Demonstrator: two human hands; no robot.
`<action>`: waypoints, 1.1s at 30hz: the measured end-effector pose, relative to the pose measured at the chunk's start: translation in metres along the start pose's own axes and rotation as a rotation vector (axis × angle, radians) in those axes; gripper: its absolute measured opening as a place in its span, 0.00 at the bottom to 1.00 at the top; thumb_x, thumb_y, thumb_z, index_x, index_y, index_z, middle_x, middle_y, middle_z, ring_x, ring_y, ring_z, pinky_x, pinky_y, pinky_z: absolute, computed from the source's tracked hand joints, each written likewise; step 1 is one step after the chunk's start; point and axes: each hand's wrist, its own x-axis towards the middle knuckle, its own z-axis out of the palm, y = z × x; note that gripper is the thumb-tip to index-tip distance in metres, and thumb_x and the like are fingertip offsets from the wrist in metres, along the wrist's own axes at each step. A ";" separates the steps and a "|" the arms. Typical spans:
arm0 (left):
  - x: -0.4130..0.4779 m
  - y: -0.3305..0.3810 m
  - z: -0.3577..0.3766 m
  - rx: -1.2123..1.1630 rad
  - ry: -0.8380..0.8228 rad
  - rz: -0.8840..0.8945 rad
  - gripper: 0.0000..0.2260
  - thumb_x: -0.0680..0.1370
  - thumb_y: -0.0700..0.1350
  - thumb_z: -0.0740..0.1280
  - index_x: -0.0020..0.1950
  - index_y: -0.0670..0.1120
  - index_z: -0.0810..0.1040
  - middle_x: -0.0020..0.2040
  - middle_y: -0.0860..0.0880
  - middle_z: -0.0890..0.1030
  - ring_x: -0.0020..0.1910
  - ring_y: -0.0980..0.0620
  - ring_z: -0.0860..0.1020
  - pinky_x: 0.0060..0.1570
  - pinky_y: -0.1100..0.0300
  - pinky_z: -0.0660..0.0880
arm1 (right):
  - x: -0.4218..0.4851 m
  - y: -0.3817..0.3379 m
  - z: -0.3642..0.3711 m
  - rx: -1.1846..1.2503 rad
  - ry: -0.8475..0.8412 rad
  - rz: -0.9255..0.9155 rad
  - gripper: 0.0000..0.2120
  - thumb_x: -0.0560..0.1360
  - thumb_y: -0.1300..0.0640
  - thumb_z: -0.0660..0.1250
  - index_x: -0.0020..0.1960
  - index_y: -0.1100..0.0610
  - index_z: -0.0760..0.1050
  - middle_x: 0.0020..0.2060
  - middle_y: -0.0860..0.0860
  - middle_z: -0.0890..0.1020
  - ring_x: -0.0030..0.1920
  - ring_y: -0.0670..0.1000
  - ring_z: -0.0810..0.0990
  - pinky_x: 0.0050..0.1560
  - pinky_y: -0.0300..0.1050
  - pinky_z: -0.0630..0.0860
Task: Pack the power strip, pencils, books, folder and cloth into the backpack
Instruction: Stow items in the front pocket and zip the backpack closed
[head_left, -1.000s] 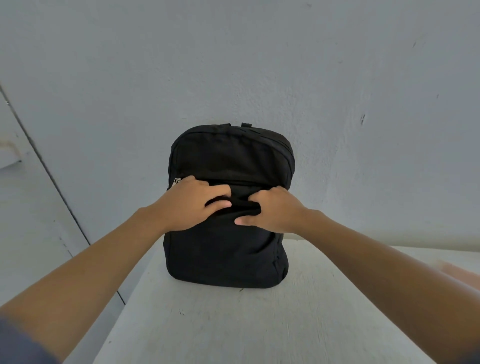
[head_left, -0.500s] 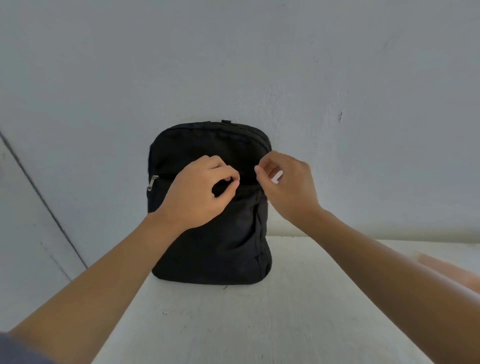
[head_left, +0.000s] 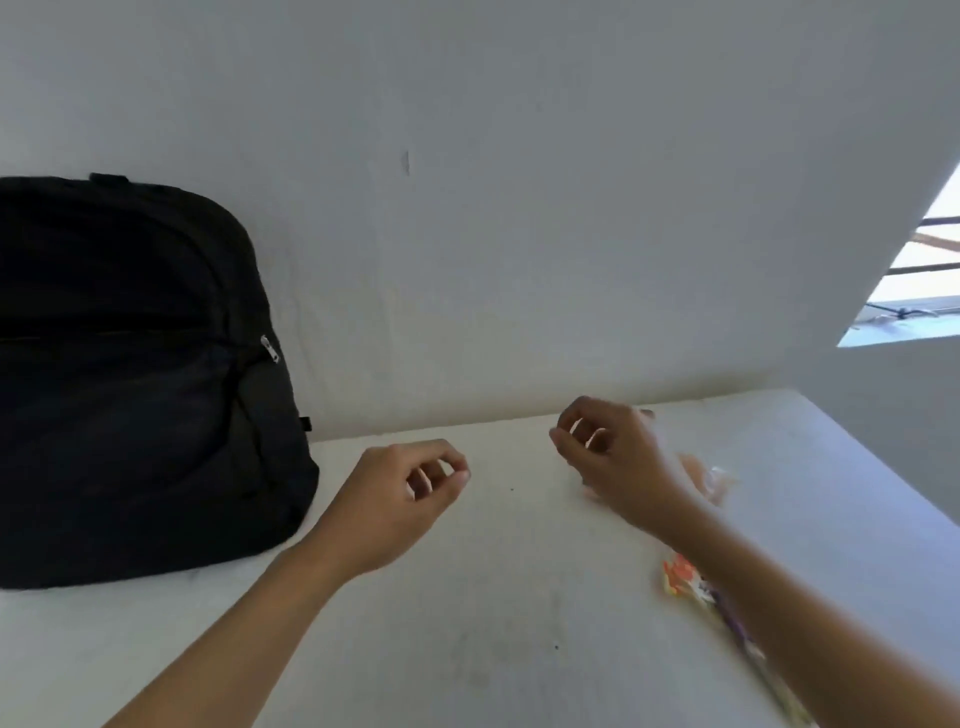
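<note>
Both grips hover over the bench (head_left: 493, 649): my left grip (head_left: 400, 499) and right grip (head_left: 608, 452) are loosely curled, holding nothing. The black backpack (head_left: 130, 389) stands upright at the bench's left, against the wall (head_left: 519, 208). Blurred pencils (head_left: 680, 574) lie beneath my right forearm. A pale item (head_left: 714, 480) beside the right grip is unidentifiable.

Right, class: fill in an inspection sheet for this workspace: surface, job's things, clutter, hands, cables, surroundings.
Surface: white table, faintly marked.
Job's things: black backpack upright by wall, left; blurred pink thing and blurred colourful pack, right.
Clutter: nothing seen.
Hands: left hand, right hand loosely curled above table, holding nothing.
Cables: nothing seen.
Surroundings: grey wall; window far right.
</note>
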 end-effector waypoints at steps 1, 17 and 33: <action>0.002 0.008 0.024 0.006 -0.029 -0.020 0.04 0.79 0.51 0.71 0.45 0.57 0.82 0.37 0.57 0.81 0.34 0.58 0.75 0.36 0.69 0.71 | -0.002 0.026 -0.013 -0.074 -0.059 0.014 0.08 0.75 0.48 0.69 0.38 0.47 0.75 0.29 0.41 0.79 0.28 0.44 0.78 0.32 0.40 0.74; 0.039 0.085 0.236 0.094 -0.356 -0.168 0.13 0.79 0.58 0.70 0.61 0.56 0.78 0.53 0.56 0.79 0.43 0.56 0.78 0.45 0.61 0.76 | -0.034 0.201 -0.108 -0.313 -0.640 -0.033 0.19 0.65 0.37 0.77 0.39 0.49 0.75 0.36 0.44 0.79 0.37 0.46 0.77 0.40 0.45 0.77; 0.030 0.075 0.233 0.248 -0.415 -0.275 0.24 0.78 0.43 0.73 0.74 0.54 0.74 0.64 0.56 0.78 0.60 0.57 0.77 0.52 0.73 0.68 | -0.051 0.210 -0.098 -0.387 -0.735 -0.137 0.21 0.70 0.59 0.73 0.59 0.48 0.68 0.39 0.46 0.75 0.37 0.49 0.74 0.29 0.42 0.69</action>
